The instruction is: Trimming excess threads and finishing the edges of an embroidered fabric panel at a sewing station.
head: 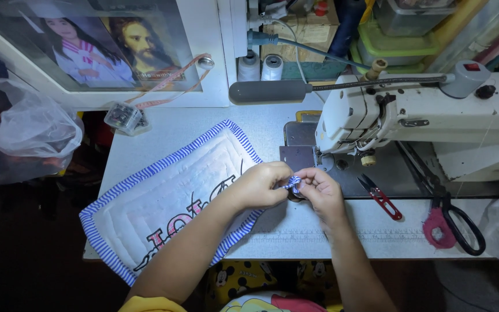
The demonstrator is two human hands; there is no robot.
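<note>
My left hand [259, 186] and my right hand [321, 192] meet in front of the sewing machine [411, 110]. Both pinch a small blue-and-white striped strip of fabric [293, 183] between their fingertips. A white quilted mat [168, 196] with a blue-and-white striped border and embroidered letters lies flat under my left forearm. The strip sits just off the mat's right corner, near the machine's needle plate [298, 156].
Red-handled thread snips [381, 197] and large scissors with black and pink handles [454, 222] lie right of my hands. A grey lamp head [270, 92], thread spools [261, 67], a clear box [123, 117], a measuring tape [168, 84] and a plastic bag [27, 133] are around.
</note>
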